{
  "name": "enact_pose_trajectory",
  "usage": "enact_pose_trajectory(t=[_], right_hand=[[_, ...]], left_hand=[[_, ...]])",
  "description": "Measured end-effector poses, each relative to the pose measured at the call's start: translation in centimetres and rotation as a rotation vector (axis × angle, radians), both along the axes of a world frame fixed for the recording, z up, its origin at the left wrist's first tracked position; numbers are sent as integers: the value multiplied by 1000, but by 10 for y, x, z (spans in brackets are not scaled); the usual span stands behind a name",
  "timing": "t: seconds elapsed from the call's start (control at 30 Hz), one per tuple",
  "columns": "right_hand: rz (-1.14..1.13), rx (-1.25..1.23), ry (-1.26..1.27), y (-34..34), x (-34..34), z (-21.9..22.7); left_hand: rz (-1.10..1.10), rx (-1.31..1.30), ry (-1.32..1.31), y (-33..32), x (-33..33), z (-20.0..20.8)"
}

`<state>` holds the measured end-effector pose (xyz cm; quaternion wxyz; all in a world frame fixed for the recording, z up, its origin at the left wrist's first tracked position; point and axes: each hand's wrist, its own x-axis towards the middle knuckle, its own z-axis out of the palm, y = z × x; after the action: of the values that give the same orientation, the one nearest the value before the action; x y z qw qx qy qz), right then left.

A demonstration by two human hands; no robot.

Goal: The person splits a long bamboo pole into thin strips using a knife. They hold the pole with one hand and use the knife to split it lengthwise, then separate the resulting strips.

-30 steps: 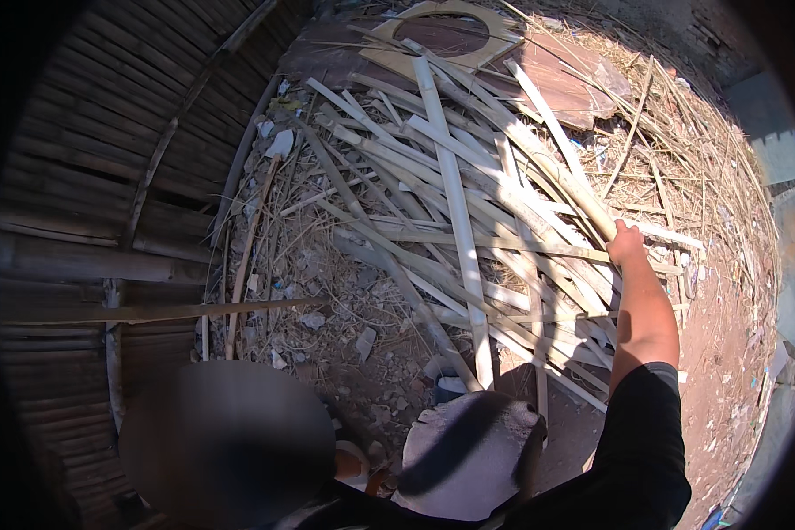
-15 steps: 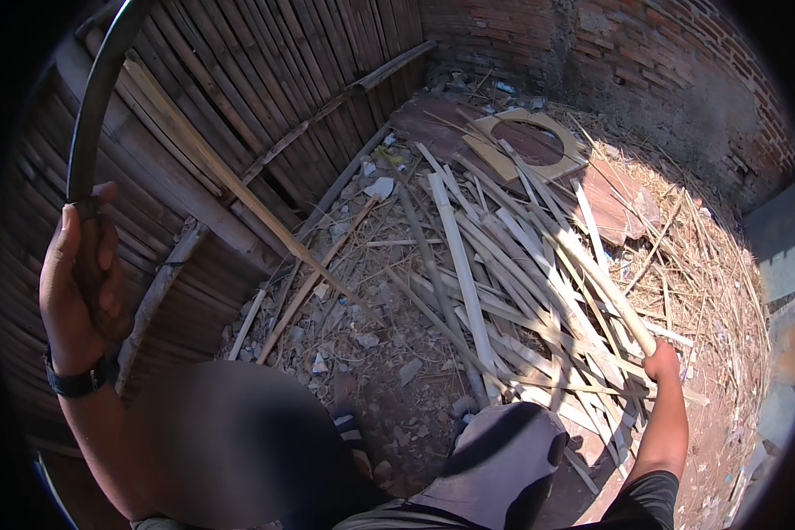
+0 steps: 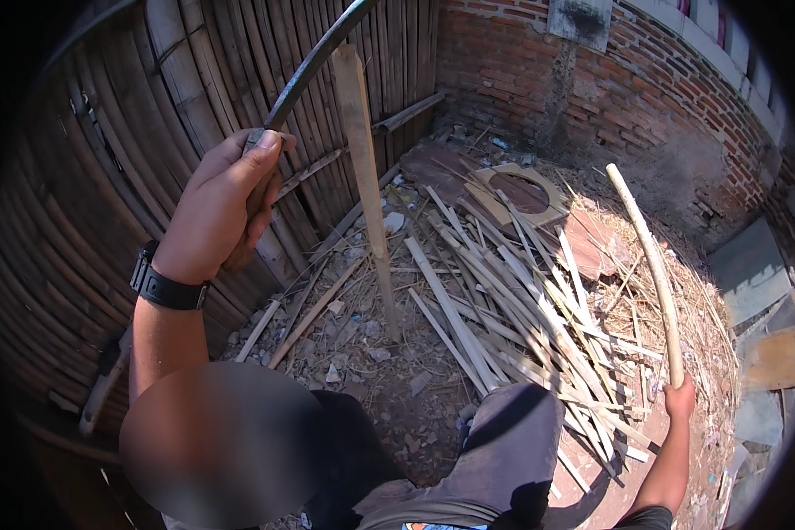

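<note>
Raised at the left, my left hand (image 3: 225, 190) is wrapped round the dark wooden handle of a machete (image 3: 320, 64). Its long, slightly curved blade points up and to the right, running out of view at the top. On the right side, my right hand (image 3: 679, 399) grips the lower end of a pale, slightly bent wooden pole (image 3: 652, 252), which stands nearly upright. In front of me a narrow wooden stake (image 3: 363, 146) rises from the rubble, wider at its top; neither hand touches it.
A heap of pale wooden strips (image 3: 539, 309) covers the ground ahead. Beyond it lies a board with a round hole (image 3: 548, 215). A bamboo slat wall (image 3: 79, 221) runs along the left, a brick wall (image 3: 503, 75) behind. Flat sheets (image 3: 751, 269) rest at the right.
My left hand has moved right and inward, tilting the machete to the right. The pole in my right hand has swung up from the heap. The stake looks more upright.
</note>
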<state>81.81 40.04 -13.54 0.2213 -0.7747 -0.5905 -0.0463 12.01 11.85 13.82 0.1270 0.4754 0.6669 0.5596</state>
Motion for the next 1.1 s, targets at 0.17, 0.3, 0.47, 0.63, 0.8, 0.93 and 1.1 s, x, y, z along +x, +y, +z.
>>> enact_pose_trajectory(t=[0.17, 0.3, 0.47, 0.63, 0.8, 0.93, 1.1], right_hand=[[299, 24, 292, -34, 1, 28], [379, 80, 438, -68, -29, 88], [644, 426, 292, -83, -81, 154], [806, 408, 418, -97, -140, 223], [1018, 429, 445, -105, -182, 258], [1017, 223, 223, -125, -208, 279], [1003, 187, 162, -134, -221, 285]], left_hand=[[-60, -60, 46, -12, -6, 16], [-162, -105, -8, -17, -14, 32], [-93, -172, -53, -23, -6, 46], [-9, -196, -21, -23, 10, 49], [4, -208, 6, -28, 18, 53], [21, -220, -5, -33, 22, 55], [27, -224, 42, -33, 21, 56]])
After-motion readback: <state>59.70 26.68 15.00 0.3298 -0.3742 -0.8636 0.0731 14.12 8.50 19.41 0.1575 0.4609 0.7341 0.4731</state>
